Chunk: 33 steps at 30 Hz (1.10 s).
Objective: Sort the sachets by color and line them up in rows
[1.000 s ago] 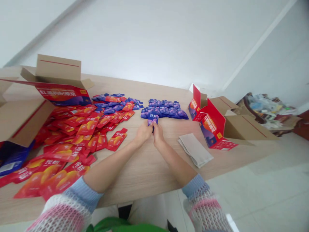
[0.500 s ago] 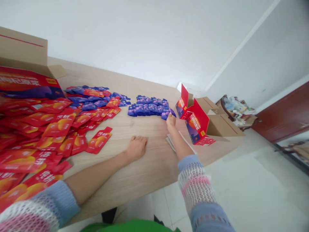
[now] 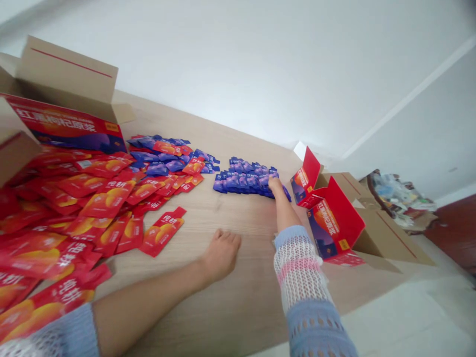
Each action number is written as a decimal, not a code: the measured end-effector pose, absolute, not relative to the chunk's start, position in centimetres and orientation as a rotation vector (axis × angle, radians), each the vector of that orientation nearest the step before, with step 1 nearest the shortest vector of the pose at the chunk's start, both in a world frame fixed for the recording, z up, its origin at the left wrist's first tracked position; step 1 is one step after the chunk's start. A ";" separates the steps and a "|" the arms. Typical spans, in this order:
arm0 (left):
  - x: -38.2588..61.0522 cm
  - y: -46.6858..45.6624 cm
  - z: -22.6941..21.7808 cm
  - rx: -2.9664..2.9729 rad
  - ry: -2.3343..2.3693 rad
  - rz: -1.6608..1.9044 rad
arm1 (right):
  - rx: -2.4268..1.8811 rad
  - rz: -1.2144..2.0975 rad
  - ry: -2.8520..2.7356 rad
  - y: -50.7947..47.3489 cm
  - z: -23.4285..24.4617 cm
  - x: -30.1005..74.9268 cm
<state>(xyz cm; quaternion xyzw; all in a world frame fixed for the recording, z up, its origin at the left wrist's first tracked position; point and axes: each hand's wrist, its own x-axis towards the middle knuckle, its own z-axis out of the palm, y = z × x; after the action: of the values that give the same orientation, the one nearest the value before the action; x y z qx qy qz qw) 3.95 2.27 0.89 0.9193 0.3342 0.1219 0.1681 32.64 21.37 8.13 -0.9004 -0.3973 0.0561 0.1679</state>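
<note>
Glossy purple foil sachets (image 3: 243, 182), lying in overlapping rows on the wooden table (image 3: 238, 277), are touched by the right hand (image 3: 278, 196); whether any is gripped cannot be told. The left hand (image 3: 221, 255) is rested empty, loosely curled, near loose red sachets (image 3: 162, 231).

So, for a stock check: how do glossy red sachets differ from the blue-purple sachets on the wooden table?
The red sachets are red-orange with a yellow-orange picture; the blue-purple sachets are violet-blue. The red ones lie in a wide loose scatter; the blue-purple ones sit in a tight overlapping block. Both are flat, shiny pouches on the wooden table.
</note>
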 end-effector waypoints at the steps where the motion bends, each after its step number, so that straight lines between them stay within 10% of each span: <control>1: 4.0 2.2 0.9 2.613 0.956 0.337 | -2.586 0.172 -1.097 21.8 7.9 32.8; 17: 5.1 2.2 1.0 2.564 1.138 0.326 | -2.611 -0.017 -1.065 17.3 9.8 33.1; 27: 4.3 7.0 3.6 2.275 1.520 0.424 | -2.113 0.139 -1.693 11.3 8.6 22.3; 33: -2.0 15.2 8.1 2.283 1.846 0.477 | -1.535 -0.318 -1.873 3.9 4.6 15.4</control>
<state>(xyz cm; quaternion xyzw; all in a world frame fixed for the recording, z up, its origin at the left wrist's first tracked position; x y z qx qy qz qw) -1.95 15.20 8.05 0.7647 0.6185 0.1600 0.0836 15.37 3.89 4.58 -0.5906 -0.7205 -0.1222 0.3424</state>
